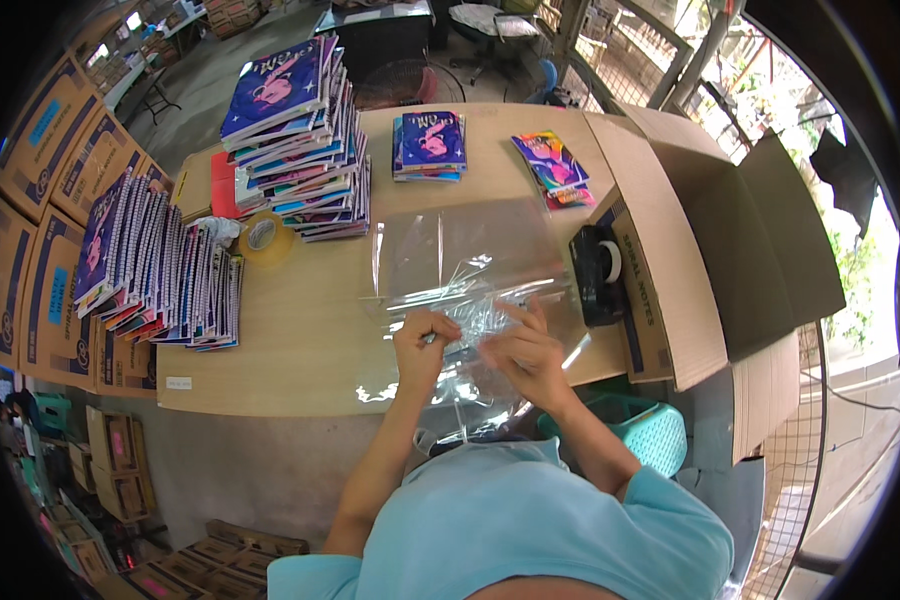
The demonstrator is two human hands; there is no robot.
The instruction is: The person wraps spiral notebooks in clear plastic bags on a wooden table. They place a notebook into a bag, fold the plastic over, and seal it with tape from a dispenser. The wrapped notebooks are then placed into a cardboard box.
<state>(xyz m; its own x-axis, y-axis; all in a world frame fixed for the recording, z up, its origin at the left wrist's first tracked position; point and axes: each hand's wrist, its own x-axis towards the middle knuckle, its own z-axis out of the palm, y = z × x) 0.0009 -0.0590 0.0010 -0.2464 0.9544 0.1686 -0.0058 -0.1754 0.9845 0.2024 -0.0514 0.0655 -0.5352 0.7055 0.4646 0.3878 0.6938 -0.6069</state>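
Observation:
A large sheet of clear plastic, apparently a bag [470, 240], lies across the middle of the table and hangs over its near edge. Part of it is bunched up between my hands. My left hand [425, 345] is closed, thumb against curled fingers, pinching the crumpled plastic. On the other side of the bunch, my right hand [528, 355] grips the plastic with bent fingers; its exact hold is partly lost in the glare. Beyond the plastic sits a short stack of spiral notebooks [430, 145] with dark purple covers.
Tall notebook stacks [295, 140] and a leaning row of spiral notebooks [160, 265] fill the table's left, beside a tape roll [267, 237]. On the right are a few colourful notebooks [552, 165], a black tape dispenser [595, 280] and an open carton [660, 270]. A green basket [650, 435] stands below.

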